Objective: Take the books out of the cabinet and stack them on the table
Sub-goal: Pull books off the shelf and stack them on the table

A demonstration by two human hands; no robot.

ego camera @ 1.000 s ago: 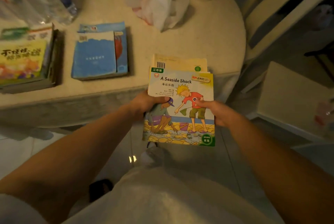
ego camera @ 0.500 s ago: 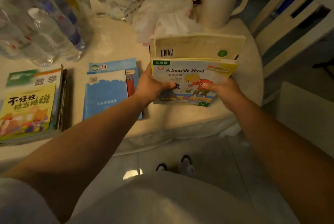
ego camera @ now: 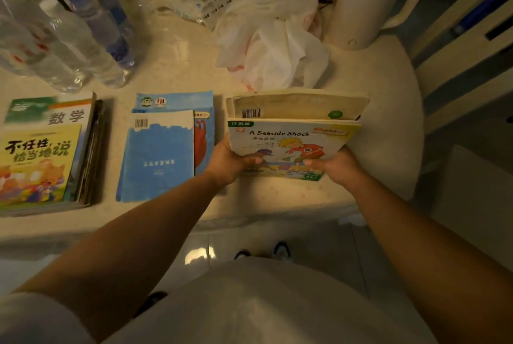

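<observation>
Facing up, bright "A Seaside Shock" book (ego camera: 288,146), slightly tilted.

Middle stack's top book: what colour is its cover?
Blue with a ragged white band on top, head view.

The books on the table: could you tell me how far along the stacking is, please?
Done: a thick stack and a blue pile already lie on the table. In hand: left hand and right hand hold the Seaside Shock bundle over it. Left: releasing it; the cabinet is unseen.
</observation>
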